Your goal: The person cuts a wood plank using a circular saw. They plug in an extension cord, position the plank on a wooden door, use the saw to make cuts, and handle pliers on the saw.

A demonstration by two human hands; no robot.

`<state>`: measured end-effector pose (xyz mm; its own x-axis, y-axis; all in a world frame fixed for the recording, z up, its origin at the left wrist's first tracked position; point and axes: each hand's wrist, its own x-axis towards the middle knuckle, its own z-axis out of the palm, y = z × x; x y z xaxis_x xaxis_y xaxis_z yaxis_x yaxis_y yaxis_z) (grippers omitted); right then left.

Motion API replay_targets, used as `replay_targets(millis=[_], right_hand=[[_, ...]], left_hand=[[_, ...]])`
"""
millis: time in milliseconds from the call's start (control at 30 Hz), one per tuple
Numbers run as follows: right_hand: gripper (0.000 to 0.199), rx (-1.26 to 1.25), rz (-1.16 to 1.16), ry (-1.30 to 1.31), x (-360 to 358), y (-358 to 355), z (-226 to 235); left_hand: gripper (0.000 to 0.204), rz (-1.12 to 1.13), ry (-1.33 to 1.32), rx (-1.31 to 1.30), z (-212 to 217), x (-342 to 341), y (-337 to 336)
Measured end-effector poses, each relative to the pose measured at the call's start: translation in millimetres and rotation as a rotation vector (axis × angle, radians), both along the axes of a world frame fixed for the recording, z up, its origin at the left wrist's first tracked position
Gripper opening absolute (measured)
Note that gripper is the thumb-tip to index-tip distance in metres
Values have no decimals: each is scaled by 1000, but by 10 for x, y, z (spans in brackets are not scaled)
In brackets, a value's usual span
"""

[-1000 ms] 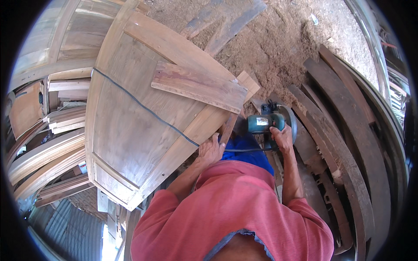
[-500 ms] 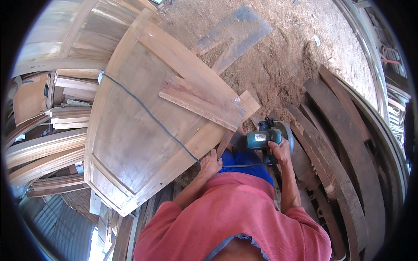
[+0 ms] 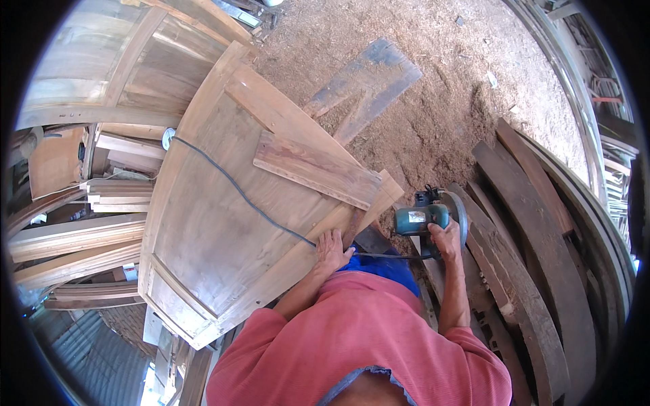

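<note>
Two hands at work, one thing each. Right hand (image 3: 448,238) wrapped around the handle of a green power saw (image 3: 428,218), fingers (image 3: 439,233) clamped shut on it, the tool hanging off the near right corner of the wooden door panel (image 3: 223,223), just beyond the panel's edge and above the sawdust-covered ground (image 3: 433,101). Saw body lying roughly crosswise, long axis left to right, motor end pointing left toward the panel, round blade guard on the right side. Left hand (image 3: 333,249) flat on the panel's near edge, fingers together and pressed down, not gripping, just left of the saw and nearer to the panel than the right. Between the two hands, a short gap only; dark cord (image 3: 237,193) trailing from the left hand's spot diagonally up and left across the panel face. Panel itself long, axis running from lower left to upper right, tilted against the view. Loose plank (image 3: 315,169) lying across the panel's far end, slanting down to the right, its lower end nearest the saw. Curved dark boards (image 3: 542,271) stacked to the right of the saw, well clear of the fingers. Pale timber stack (image 3: 115,196) beyond the panel on the left.
</note>
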<state>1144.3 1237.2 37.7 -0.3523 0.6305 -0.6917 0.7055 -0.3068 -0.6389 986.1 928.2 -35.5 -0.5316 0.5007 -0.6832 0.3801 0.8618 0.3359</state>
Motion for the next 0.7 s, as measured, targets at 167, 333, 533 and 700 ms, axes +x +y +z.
replay_targets(millis=[167,333,533,700], right_hand=[[21,-19,-12,-11,35,60,-39],[18,-34,-62,57,-15,48,41],[21,-28,-61,99,-15,-31,130],[24,-5,-28,123,3,-83,110]], left_hand=[[84,-44,79,0,-8,-118,13],[97,20,101,-15,-56,-293,173],[100,31,192,216,-85,-334,525],[90,-51,325,362,-391,-159,263]])
